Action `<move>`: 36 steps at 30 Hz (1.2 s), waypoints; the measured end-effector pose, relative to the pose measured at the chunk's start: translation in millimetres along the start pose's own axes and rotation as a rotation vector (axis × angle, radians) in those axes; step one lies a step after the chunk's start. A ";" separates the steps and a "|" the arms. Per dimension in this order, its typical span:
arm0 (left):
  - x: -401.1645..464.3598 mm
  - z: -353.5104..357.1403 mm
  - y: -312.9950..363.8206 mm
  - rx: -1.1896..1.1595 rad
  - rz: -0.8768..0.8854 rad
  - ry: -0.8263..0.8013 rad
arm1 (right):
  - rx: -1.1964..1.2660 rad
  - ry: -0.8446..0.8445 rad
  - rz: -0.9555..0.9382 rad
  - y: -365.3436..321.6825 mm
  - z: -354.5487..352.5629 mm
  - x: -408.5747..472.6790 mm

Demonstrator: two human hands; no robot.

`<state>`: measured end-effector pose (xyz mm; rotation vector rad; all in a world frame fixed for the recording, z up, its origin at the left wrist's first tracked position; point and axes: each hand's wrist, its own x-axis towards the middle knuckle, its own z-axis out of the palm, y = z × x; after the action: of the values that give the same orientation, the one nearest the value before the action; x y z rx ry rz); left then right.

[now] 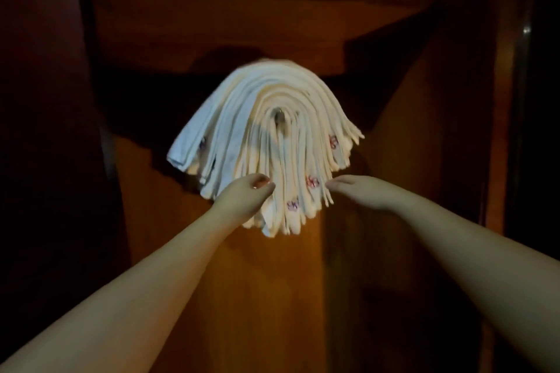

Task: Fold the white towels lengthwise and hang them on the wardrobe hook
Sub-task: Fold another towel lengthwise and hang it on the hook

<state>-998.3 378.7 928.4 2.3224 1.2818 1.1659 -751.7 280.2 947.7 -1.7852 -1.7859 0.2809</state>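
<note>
Two bare forearms reach up from the bottom corners toward a thick bundle of white towels [266, 136]. The left hand [242, 194] touches the lower left of the bundle, fingers curled with the thumb on top; whether it pinches a layer cannot be told in this dim view. The right hand [357, 189] lies just beside the bundle's lower right edge, fingers straight and together, the tips at or barely off the hanging ends. The towels are folded into long strips and draped in nested arches over a small metal hook [280, 113], whose tip shows in the middle. Several ends carry small red and purple embroidered marks [312, 182], too blurred to read. Behind stands the dark brown wooden wardrobe [257, 281], with a shelf [212, 48] above the bundle.
</note>
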 end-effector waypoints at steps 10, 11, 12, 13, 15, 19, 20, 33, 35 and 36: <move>-174.3 136.3 -16.0 -0.076 -0.047 -0.669 | -0.202 -0.147 0.228 102.2 122.1 -202.7; -194.2 156.9 -19.1 -0.078 -0.047 -0.717 | -0.185 -0.167 0.282 119.2 134.2 -224.4; -215.3 177.9 -21.3 -0.082 -0.049 -0.769 | -0.164 -0.181 0.341 136.3 146.9 -246.6; -235.6 198.1 -22.4 -0.086 -0.055 -0.830 | -0.145 -0.189 0.406 153.2 159.7 -267.5; -270.8 236.5 -21.5 -0.078 -0.046 -0.948 | -0.081 -0.204 0.541 187.3 185.6 -308.9; -332.6 306.8 -7.0 -0.069 -0.029 -1.153 | 0.057 -0.250 0.780 247.7 231.3 -394.5; -346.7 325.1 -1.1 -0.053 -0.029 -1.187 | 0.064 -0.255 0.826 261.9 239.2 -414.9; -481.5 577.4 117.8 0.064 -0.147 -1.515 | 0.310 -0.345 1.315 470.4 253.9 -611.2; -488.4 615.0 142.1 0.086 -0.135 -1.554 | 0.310 -0.347 1.345 506.4 239.5 -630.0; -489.9 633.4 154.7 0.093 -0.124 -1.564 | 0.299 -0.339 1.356 524.1 230.8 -637.9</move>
<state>-579.8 -2.1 341.1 2.1005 0.7283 -0.7717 -485.1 -235.4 317.0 -2.4981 -0.3490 1.3253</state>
